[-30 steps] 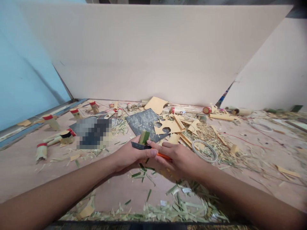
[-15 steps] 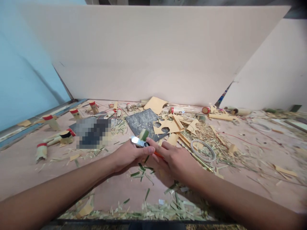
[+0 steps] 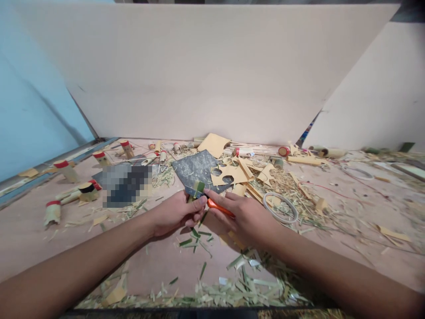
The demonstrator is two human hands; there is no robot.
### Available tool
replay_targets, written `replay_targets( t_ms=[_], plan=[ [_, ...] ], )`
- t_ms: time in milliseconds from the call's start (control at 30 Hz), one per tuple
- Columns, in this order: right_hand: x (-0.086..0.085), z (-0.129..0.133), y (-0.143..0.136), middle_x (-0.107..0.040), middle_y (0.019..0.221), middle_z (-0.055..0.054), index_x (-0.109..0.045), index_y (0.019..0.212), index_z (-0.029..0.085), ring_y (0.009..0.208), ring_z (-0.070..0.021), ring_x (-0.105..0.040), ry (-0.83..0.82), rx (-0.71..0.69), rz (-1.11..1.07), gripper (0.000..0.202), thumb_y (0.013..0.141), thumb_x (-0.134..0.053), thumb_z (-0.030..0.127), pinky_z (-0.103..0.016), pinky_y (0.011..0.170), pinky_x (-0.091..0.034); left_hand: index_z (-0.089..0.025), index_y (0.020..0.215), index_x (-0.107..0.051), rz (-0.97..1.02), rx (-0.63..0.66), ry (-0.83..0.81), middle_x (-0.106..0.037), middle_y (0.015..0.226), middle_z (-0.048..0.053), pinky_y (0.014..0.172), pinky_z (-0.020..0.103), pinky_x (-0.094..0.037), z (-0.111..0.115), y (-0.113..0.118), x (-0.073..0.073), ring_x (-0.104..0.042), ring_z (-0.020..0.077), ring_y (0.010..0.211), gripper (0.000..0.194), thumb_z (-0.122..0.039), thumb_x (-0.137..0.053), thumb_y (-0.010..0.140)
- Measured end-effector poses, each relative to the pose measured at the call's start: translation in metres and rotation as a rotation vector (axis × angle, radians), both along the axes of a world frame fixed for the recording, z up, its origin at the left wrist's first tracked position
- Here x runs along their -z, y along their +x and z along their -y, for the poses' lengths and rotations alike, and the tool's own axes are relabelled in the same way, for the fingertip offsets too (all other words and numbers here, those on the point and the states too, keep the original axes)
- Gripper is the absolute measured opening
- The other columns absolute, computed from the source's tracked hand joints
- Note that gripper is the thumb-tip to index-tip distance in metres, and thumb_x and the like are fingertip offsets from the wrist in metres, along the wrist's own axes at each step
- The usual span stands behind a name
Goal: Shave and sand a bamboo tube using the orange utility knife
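Near the middle of the head view, my left hand (image 3: 177, 213) is closed around a small green piece of bamboo (image 3: 199, 187). My right hand (image 3: 241, 215) grips an orange-handled knife (image 3: 221, 207), its blade lying against the bamboo piece. The two hands are close together, with my left thumb beside the blade. Green slivers (image 3: 195, 239) lie on the table just below the hands. The lower end of the bamboo is hidden by my left fingers.
The pinkish table (image 3: 159, 270) bears shavings along its front edge and right side. Bamboo tubes with red ends (image 3: 68, 170) stand at the left. Behind the hands lie a dark sheet (image 3: 194, 166) and cut yellow card (image 3: 232, 174). A tape ring (image 3: 280, 207) is at the right.
The knife blade has turned and no longer shines, and more of the orange handle shows. My left fingers have shifted around the bamboo. The view has moved slightly.
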State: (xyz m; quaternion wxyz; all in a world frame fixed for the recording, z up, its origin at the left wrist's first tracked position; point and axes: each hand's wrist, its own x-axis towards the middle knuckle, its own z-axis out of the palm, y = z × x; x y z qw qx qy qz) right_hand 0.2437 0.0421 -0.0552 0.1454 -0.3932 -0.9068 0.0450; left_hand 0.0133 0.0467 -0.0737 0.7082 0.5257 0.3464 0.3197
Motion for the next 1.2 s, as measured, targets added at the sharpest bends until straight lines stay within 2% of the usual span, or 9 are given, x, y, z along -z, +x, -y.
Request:
replay_targets(
  t_ms=[133, 267, 400, 500, 633, 767, 967, 1100, 1200],
  plan=[
    [0.001, 0.002, 0.0, -0.069, 0.094, -0.007, -0.048, 0.156, 0.027, 0.07, -0.0164, -0.065, 0.038, -0.02, -0.004, 0.051, 0.109, -0.043, 0.046, -0.024, 0.061, -0.04, -0.019, 0.078, -0.05, -0.018, -0.047, -0.002, -0.036, 0.055, -0.01, 0.043, 0.02, -0.015, 0.003, 0.003, 0.0, -0.022, 0.0042, 0.045, 0.05, -0.059, -0.08, 0.082],
    [0.002, 0.007, -0.005, -0.07, 0.095, -0.006, -0.047, 0.156, 0.031, 0.069, -0.0181, -0.067, 0.079, 0.026, 0.02, 0.05, 0.109, -0.042, 0.048, -0.026, 0.059, -0.04, -0.019, 0.081, -0.055, -0.146, -0.196, 0.087, -0.038, 0.049, -0.009, 0.041, 0.021, -0.017, 0.007, 0.009, 0.0, -0.026, 0.0061, 0.042, 0.052, -0.064, -0.082, 0.077],
    [-0.005, 0.003, -0.011, -0.071, 0.096, -0.01, -0.039, 0.16, 0.024, 0.072, -0.0226, -0.069, 0.075, 0.259, 0.064, 0.053, 0.111, -0.035, 0.044, -0.028, 0.058, -0.04, -0.023, 0.078, -0.046, -0.157, -0.344, 0.103, -0.036, 0.05, -0.011, 0.036, 0.021, -0.017, 0.008, 0.013, 0.003, -0.025, 0.0066, 0.039, 0.053, -0.067, -0.074, 0.083],
    [-0.008, -0.006, -0.009, -0.072, 0.097, -0.013, -0.04, 0.159, 0.02, 0.076, -0.025, -0.07, 0.056, 0.406, 0.064, 0.052, 0.111, -0.035, 0.04, -0.029, 0.059, -0.04, -0.025, 0.078, -0.038, -0.085, -0.308, 0.041, -0.03, 0.054, -0.012, 0.036, 0.02, -0.012, 0.006, 0.014, 0.001, -0.019, 0.0056, 0.042, 0.054, -0.062, -0.076, 0.085],
    [-0.006, -0.013, -0.003, -0.073, 0.098, -0.011, -0.043, 0.157, 0.022, 0.082, -0.0258, -0.071, 0.059, 0.318, -0.016, 0.051, 0.111, -0.038, 0.042, -0.031, 0.066, -0.044, -0.022, 0.083, -0.043, -0.027, -0.149, -0.004, -0.038, 0.059, -0.011, 0.039, 0.018, -0.014, 0.004, 0.01, -0.005, -0.022, 0.0045, 0.044, 0.044, -0.051, -0.075, 0.09],
    [-0.003, -0.013, 0.002, -0.072, 0.101, -0.009, -0.045, 0.157, 0.024, 0.085, -0.0232, -0.07, 0.044, 0.203, -0.117, 0.052, 0.11, -0.04, 0.044, -0.03, 0.073, -0.048, -0.02, 0.086, -0.048, -0.036, -0.102, -0.02, -0.049, 0.062, -0.007, 0.041, 0.016, -0.02, 0.003, 0.004, -0.006, -0.031, 0.0042, 0.046, 0.039, -0.052, -0.069, 0.094],
    [-0.001, -0.016, 0.011, -0.068, 0.093, -0.006, -0.047, 0.157, 0.026, 0.079, -0.0189, -0.066, 0.078, 0.022, -0.126, 0.051, 0.11, -0.043, 0.044, -0.028, 0.071, -0.047, -0.022, 0.085, -0.045, -0.023, -0.084, -0.032, -0.042, 0.055, -0.01, 0.043, 0.018, -0.019, 0.003, 0.0, -0.001, -0.026, 0.0053, 0.044, 0.043, -0.054, -0.071, 0.092],
    [0.003, -0.016, 0.011, -0.066, 0.09, -0.005, -0.051, 0.155, 0.028, 0.076, -0.0174, -0.065, 0.07, -0.008, -0.107, 0.05, 0.109, -0.044, 0.047, -0.026, 0.069, -0.047, -0.022, 0.083, -0.047, -0.035, -0.102, 0.017, -0.038, 0.049, -0.012, 0.046, 0.02, -0.023, 0.006, 0.002, -0.002, -0.026, 0.0057, 0.044, 0.044, -0.047, -0.083, 0.084],
    [0.004, -0.013, 0.009, -0.067, 0.093, -0.006, -0.051, 0.155, 0.027, 0.076, -0.0181, -0.065, 0.058, -0.044, -0.082, 0.05, 0.109, -0.043, 0.046, -0.026, 0.066, -0.046, -0.021, 0.082, -0.05, -0.065, -0.106, 0.023, -0.038, 0.047, -0.012, 0.048, 0.021, -0.028, 0.006, 0.004, -0.003, -0.026, 0.0057, 0.043, 0.043, -0.049, -0.083, 0.082]
  ],
)
